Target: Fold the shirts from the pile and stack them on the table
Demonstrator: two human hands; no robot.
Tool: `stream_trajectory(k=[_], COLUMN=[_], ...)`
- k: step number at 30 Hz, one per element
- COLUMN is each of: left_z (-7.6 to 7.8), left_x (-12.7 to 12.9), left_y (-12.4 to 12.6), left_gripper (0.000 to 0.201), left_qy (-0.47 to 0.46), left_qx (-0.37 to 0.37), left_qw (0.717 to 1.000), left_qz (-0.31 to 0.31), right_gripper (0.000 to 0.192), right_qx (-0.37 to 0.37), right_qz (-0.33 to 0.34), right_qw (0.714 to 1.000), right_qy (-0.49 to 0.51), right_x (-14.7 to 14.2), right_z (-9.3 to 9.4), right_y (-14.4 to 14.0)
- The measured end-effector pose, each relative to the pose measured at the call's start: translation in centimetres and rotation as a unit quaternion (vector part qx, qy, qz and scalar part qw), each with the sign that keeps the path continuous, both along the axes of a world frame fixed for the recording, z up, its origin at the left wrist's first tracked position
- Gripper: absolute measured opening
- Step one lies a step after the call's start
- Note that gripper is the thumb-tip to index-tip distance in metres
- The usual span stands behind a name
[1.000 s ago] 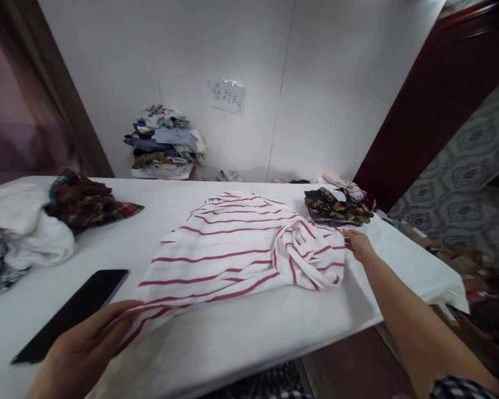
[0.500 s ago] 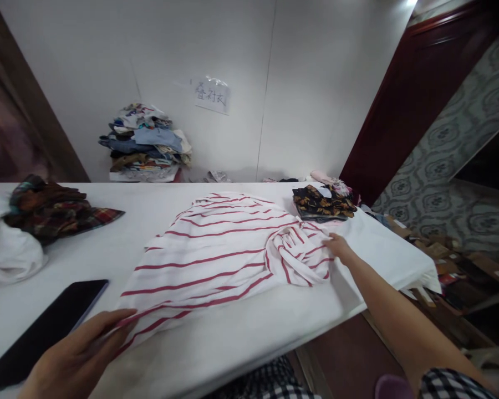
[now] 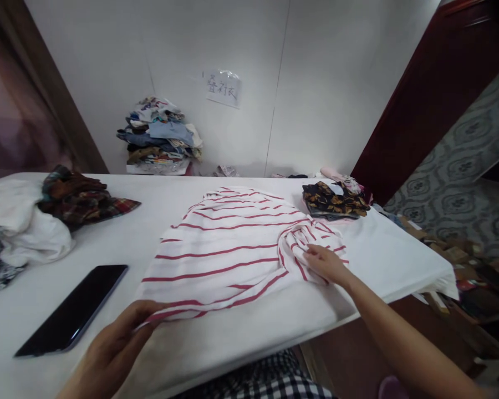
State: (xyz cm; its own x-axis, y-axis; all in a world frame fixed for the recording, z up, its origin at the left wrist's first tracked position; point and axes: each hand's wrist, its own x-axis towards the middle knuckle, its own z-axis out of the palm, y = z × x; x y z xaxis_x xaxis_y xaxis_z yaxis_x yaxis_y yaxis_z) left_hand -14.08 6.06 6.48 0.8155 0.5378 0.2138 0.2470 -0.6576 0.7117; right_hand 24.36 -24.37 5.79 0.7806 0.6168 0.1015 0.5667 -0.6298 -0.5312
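A white shirt with red stripes (image 3: 224, 244) lies spread across the white table, its right part bunched into a twisted heap. My left hand (image 3: 116, 338) pinches the shirt's near left edge between thumb and fingers, lifting it slightly. On the bunched cloth at the right rests my right hand (image 3: 326, 263), fingertips pressed together against the fabric; whether cloth is caught between them is hard to see. A black phone (image 3: 75, 310) lies flat to the left of the shirt, close to my left hand.
White and plaid garments (image 3: 87, 199) lie heaped at the left. A folded black floral stack (image 3: 335, 199) sits at the right back. Behind the table rises a tall clothes pile (image 3: 162, 136) by the wall. The table's front edge (image 3: 249, 354) runs close to my body.
My right hand has moved left from the shirt's outer right edge onto the bunched part. My left hand keeps its pinch on the near left edge. The view has shifted slightly left.
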Motion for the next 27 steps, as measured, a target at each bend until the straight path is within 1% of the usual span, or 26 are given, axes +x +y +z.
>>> stream_trajectory(k=[2, 3, 4, 5, 6, 7, 8, 9, 10, 11, 12, 13, 15, 17, 20, 21, 22, 23, 25, 26, 27], left_z=[0.0, 0.0, -0.1, -0.1, -0.1, 0.0, 0.1, 0.3, 0.6, 1.0, 1.4, 1.9, 3.1, 4.6, 6.3, 6.6, 6.6, 6.5, 5.7, 5.3, 4.8], left_x=[0.3, 0.4, 0.5, 0.4, 0.4, 0.3, 0.3, 0.2, 0.2, 0.2, 0.3, 0.5, 1.3, 3.1, 7.8, 9.6, 11.5, 13.2, 15.8, 16.4, 16.6], left_y=[-0.3, -0.4, -0.5, -0.6, -0.6, -0.7, -0.7, -0.8, -0.7, -0.7, -0.5, -0.2, 0.8, 2.5, 6.3, 7.8, 9.2, 10.6, 12.4, 12.8, 12.8], left_gripper=[0.026, 0.025, 0.025, 0.024, 0.023, 0.023, 0.022, 0.022, 0.021, 0.021, 0.021, 0.022, 0.025, 0.031, 0.038, 0.037, 0.037, 0.038, 0.039, 0.041, 0.042], left_qy=[-0.012, -0.024, -0.035, -0.041, -0.044, -0.046, -0.045, -0.042, -0.040, -0.039, -0.034, -0.030, -0.019, 0.008, 0.069, 0.081, 0.091, 0.126, 0.200, 0.222, 0.225], left_qx=[0.024, 0.034, 0.039, 0.039, 0.036, 0.032, 0.028, 0.025, 0.023, 0.023, 0.024, 0.027, 0.039, 0.052, 0.082, 0.098, 0.111, 0.115, 0.134, 0.145, 0.157], left_qw=[1.000, 0.999, 0.998, 0.998, 0.998, 0.998, 0.997, 0.997, 0.997, 0.996, 0.996, 0.996, 0.995, 0.993, 0.986, 0.985, 0.985, 0.982, 0.967, 0.959, 0.956], left_qz=[0.000, 0.010, 0.021, 0.026, 0.033, 0.040, 0.048, 0.056, 0.064, 0.071, 0.075, 0.081, 0.091, 0.106, 0.125, 0.114, 0.097, 0.081, 0.086, 0.096, 0.108], right_gripper=[0.038, 0.033, 0.031, 0.032, 0.033, 0.034, 0.033, 0.033, 0.033, 0.033, 0.034, 0.034, 0.035, 0.036, 0.038, 0.037, 0.037, 0.036, 0.033, 0.032, 0.032], right_qx=[-0.040, -0.038, -0.015, 0.027, 0.087, 0.160, 0.236, 0.308, 0.372, 0.421, 0.453, 0.469, 0.472, 0.475, 0.499, 0.498, 0.480, 0.439, 0.313, 0.249, 0.201], right_qz=[0.052, 0.062, 0.057, 0.039, 0.008, -0.028, -0.062, -0.087, -0.101, -0.104, -0.103, -0.100, -0.094, -0.081, -0.054, -0.055, -0.062, -0.067, -0.074, -0.074, -0.073], right_qw=[0.998, 0.997, 0.998, 0.999, 0.996, 0.985, 0.965, 0.940, 0.914, 0.892, 0.877, 0.871, 0.873, 0.873, 0.860, 0.860, 0.870, 0.890, 0.942, 0.962, 0.975], right_qy=[-0.006, -0.008, -0.003, 0.011, 0.035, 0.064, 0.092, 0.115, 0.128, 0.131, 0.123, 0.109, 0.082, 0.075, 0.091, 0.095, 0.099, 0.104, 0.096, 0.081, 0.058], right_x=[-1.2, -1.5, -1.4, -1.2, -0.9, -0.6, -0.2, 0.1, 0.3, 0.4, 0.5, 0.6, 1.1, 2.2, 5.7, 7.1, 8.5, 9.8, 11.7, 12.1, 12.1], right_z=[-0.3, -0.4, -0.5, -0.5, -0.3, -0.1, 0.3, 0.7, 1.3, 1.8, 2.4, 2.9, 3.8, 4.5, 5.1, 5.0, 4.9, 4.6, 3.8, 3.4, 2.9], right_y=[1.5, 1.9, 1.9, 1.6, 1.0, 0.3, -0.5, -1.3, -2.0, -2.7, -3.2, -3.4, -3.3, -2.1, 1.3, 2.7, 4.1, 5.4, 7.3, 7.7, 7.7])
